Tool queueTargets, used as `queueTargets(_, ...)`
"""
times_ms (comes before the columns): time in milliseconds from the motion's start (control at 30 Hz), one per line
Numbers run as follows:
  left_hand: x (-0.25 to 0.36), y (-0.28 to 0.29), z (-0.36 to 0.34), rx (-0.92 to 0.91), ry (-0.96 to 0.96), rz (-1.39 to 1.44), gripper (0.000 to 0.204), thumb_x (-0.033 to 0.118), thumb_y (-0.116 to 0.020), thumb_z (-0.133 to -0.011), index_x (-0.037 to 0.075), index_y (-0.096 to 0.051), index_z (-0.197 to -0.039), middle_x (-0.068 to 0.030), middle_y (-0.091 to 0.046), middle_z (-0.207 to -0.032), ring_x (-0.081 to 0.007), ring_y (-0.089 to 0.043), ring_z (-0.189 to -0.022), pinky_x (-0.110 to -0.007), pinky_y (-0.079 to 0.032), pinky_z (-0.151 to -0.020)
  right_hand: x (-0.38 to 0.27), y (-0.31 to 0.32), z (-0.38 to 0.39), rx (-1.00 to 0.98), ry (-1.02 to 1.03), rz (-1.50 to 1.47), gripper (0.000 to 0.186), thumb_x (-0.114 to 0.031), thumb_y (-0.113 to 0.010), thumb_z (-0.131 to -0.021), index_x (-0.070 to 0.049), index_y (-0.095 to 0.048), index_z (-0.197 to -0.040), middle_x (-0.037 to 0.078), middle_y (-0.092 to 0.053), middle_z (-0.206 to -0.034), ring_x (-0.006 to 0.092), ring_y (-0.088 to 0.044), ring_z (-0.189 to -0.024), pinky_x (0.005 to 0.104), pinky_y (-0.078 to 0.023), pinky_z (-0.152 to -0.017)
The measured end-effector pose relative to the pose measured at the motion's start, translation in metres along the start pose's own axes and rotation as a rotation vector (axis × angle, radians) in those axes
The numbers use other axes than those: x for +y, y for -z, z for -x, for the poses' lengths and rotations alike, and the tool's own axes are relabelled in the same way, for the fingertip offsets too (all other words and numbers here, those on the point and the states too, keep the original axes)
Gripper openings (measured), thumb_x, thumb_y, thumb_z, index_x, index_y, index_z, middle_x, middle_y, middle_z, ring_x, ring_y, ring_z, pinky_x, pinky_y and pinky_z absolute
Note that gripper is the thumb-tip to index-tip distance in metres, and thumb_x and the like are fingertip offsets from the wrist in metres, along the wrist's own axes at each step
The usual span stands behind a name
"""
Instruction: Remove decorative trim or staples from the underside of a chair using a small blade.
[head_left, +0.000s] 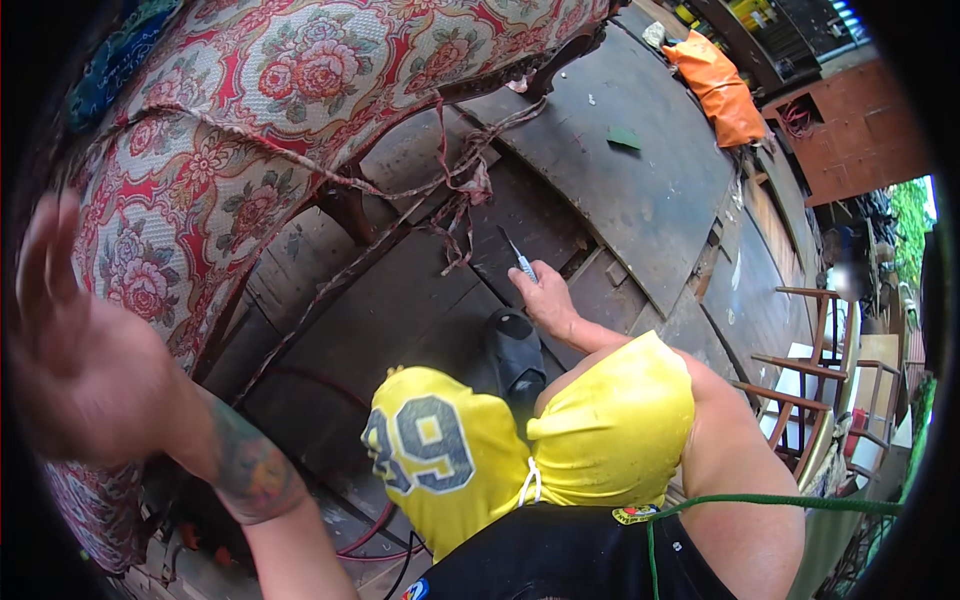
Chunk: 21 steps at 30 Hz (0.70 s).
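My right hand (548,300) is closed around the handle of a scalpel (525,266), its thin blade pointing up and away over the floor. At the far left my left hand (100,360) is raised, slightly blurred, with its fingers stretched out and nothing seen in them. Beside that hand is a sofa (310,75) covered in red and cream floral upholstery. A twisted cord (290,152) runs across the sofa's cover. Its loose, frayed ends gather in a knotted bundle (470,185) beyond the scalpel.
Dark, uneven boards (650,190) cover the floor, with gaps and raised edges. An orange bag (715,90) lies at the far right. Wooden chair frames (810,370) stand at the right. My sandalled foot (515,355) is below the right hand. A green cord (780,502) crosses the lower right.
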<state>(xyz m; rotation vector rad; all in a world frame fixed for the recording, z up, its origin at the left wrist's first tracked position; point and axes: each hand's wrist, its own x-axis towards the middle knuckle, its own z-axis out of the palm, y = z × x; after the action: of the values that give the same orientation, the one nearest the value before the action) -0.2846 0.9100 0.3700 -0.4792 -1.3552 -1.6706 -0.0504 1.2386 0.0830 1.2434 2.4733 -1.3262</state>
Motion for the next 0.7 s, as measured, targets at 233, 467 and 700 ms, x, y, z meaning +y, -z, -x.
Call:
queueTargets(233,0.039,0.053,0.052,-0.293,-0.071,0.48,0.055,0.056,-0.051,-0.107,0.011,-0.067,-0.134,-0.0021,-0.07,-0.118,-0.0253,-0.059,-0.101,-0.043,-0.048,-0.085,-0.051,0.078,-0.032,-0.177,0.066,-0.143,0.035,-0.039,-0.073,-0.097,-0.008,-0.061,-0.088,-0.003,-0.051,-0.066,0.0094,-0.049,-0.052,0.0297,-0.04,-0.048)
queueTargets(467,0.075,0.003,0.093,-0.394,-0.191,0.051,0.038,0.044,-0.057,-0.105,0.028,-0.057,-0.139,0.0119,-0.058,-0.129,-0.0185,-0.049,-0.108,-0.033,-0.044,-0.078,-0.05,0.075,-0.105,-0.147,-0.041,-0.594,0.028,-0.03,-0.075,-0.097,-0.01,-0.056,-0.092,-0.005,-0.045,-0.066,0.0069,-0.045,-0.051,0.0257,-0.04,-0.044)
queueTargets(700,0.086,-0.044,0.127,-0.355,-0.045,-0.069,0.062,0.063,-0.071,-0.088,0.025,-0.066,-0.137,0.0128,-0.059,-0.133,-0.0178,-0.043,-0.12,-0.041,-0.041,-0.092,-0.014,0.049,-0.168,-0.372,-0.153,-0.591,0.028,-0.029,-0.074,-0.098,-0.011,-0.054,-0.089,-0.002,-0.048,-0.067,0.0091,-0.049,-0.051,0.0281,-0.042,-0.042)
